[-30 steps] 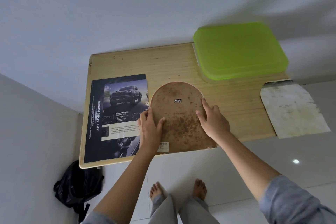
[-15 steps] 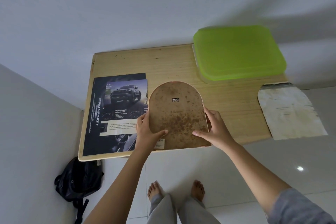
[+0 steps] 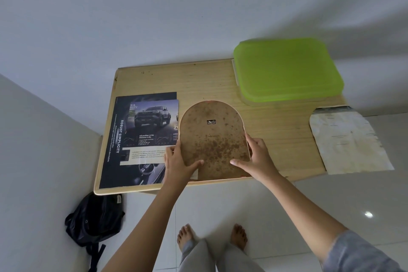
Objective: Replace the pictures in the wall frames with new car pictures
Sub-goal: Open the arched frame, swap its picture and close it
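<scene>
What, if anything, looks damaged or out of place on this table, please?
The arched frame back, held at its sides by the left hand and right hand, is mottled with brown stains. The yellowed, stained paper at the right seems to overhang the table edge.

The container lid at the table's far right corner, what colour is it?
The container lid is translucent lime green, seen in the head view.

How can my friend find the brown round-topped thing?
Look at the wooden table by the wall. Near its front edge, right of the car brochure, left hand and right hand grip an arch-shaped board. Only it is speckled brown with a tiny metal hanger.
</scene>
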The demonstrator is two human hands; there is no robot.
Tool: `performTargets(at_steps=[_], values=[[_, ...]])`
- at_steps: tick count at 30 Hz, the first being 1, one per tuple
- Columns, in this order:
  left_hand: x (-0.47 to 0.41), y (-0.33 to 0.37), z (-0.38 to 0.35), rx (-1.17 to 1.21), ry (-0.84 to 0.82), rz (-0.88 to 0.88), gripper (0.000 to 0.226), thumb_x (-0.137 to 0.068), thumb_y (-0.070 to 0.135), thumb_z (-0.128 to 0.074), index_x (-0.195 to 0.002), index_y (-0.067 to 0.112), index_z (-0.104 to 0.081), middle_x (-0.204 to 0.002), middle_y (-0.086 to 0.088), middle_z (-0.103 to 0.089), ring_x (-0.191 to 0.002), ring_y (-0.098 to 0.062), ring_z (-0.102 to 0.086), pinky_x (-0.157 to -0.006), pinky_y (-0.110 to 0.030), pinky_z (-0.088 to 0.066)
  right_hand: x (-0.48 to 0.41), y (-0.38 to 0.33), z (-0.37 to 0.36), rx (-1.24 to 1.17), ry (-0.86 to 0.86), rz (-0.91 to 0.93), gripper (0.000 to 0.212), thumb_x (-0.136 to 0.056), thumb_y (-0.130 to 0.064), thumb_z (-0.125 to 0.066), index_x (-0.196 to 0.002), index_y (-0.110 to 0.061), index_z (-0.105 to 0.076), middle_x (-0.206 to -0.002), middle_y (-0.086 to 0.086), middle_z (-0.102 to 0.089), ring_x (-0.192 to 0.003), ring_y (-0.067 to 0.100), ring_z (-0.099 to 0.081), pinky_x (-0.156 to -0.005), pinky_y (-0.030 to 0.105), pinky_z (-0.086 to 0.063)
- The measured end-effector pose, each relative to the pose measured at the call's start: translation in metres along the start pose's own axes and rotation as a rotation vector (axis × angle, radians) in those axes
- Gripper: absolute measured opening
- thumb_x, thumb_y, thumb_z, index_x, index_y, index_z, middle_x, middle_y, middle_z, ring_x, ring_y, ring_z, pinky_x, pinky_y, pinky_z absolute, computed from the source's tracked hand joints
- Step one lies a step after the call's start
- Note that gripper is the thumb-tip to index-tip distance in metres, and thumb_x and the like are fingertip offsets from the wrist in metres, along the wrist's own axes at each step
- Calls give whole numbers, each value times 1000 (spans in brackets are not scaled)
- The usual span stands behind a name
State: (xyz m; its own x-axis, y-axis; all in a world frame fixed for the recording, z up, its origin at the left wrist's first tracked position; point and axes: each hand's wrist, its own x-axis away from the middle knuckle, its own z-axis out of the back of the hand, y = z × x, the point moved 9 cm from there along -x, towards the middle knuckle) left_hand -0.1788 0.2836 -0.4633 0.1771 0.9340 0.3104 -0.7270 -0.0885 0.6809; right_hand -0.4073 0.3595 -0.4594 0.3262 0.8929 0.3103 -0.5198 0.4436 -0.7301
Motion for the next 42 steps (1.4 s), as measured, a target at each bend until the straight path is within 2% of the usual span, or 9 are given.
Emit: performTargets(at_steps=[2, 5, 12, 18, 22, 27, 31, 36, 42], values=[[4, 0, -5, -17, -35, -10, 107, -64, 50, -78, -146, 24, -15, -131, -4, -27, -123, -22, -29, -103, -41, -36, 1, 0, -6, 43, -46, -3, 115, -63, -42, -81, -148, -17, -9, -130, 3, -25, -125, 16, -27, -104, 22, -26], [7, 1, -6, -28, -32, -9, 112, -60, 49, -81, -146, 24, -13, -133, -2, -24, -124, -21, -25, -104, -40, -33, 3, -2, -9, 95, -55, 7, 124, -58, -44, -84, -148, -17, -3, -133, 5, -20, -127, 18, -20, -103, 22, -22], [6, 2, -7, -32, -9, 34, 110, -61, 45, -82, -145, 22, -14, -135, -4, -24, -127, -24, -25, -105, -43, -33, 1, 1, -7, 64, -33, -16, 122, -57, -40, -85, -148, -19, -6, -135, 5, -22, -128, 21, -21, -107, 29, -24], [8, 0, -6, -35, 8, 38, 108, -61, 48, -81, -145, 21, -18, -136, -5, -28, -126, -24, -27, -106, -42, -33, -2, 1, -7, 32, -53, -38, 119, -56, -36, -87, -147, -18, -12, -134, 4, -24, -127, 21, -22, -106, 29, -24], [7, -3, 0, 32, -12, 31, 96, -67, 38, -80, -144, 21, -25, -137, -5, -33, -126, -24, -36, -104, -41, -38, -3, 6, -3, -31, -82, -41, 112, -60, -31, -86, -147, -20, -15, -134, 3, -26, -127, 18, -27, -102, 21, -24], [11, -7, 4, 153, -58, 13, 80, -75, 17, -76, -142, 16, -32, -142, -6, -34, -125, -22, -41, -101, -30, -39, -4, 9, -2, -64, -104, -31, 109, -62, -27, -85, -147, -21, -16, -134, 2, -27, -125, 13, -30, -97, 17, -22], [12, -10, 5, 190, -12, 3, 76, -74, 15, -77, -139, 16, -38, -135, -5, -39, -112, -11, -42, -93, -23, -38, -5, 9, 0, -64, -90, -20, 109, -60, -27, -86, -146, -20, -19, -134, 4, -30, -122, 13, -33, -97, 15, -22], [15, -14, 0, 211, 48, 30, 69, -76, 17, -75, -137, 16, -41, -118, 5, -37, -112, -16, -46, -96, -30, -42, -6, 8, 6, -64, -52, -32, 106, -59, -28, -86, -145, -21, -24, -122, 4, -38, -109, 10, -39, -94, 17, -27], [16, -15, -5, 152, 18, 42, 73, -81, 22, -70, -143, 16, -32, -133, -4, -35, -121, -22, -43, -105, -39, -40, -4, 6, 8, -93, 1, -60, 102, -58, -27, -87, -143, -24, -30, -126, 6, -44, -118, 17, -45, -99, 24, -35]])
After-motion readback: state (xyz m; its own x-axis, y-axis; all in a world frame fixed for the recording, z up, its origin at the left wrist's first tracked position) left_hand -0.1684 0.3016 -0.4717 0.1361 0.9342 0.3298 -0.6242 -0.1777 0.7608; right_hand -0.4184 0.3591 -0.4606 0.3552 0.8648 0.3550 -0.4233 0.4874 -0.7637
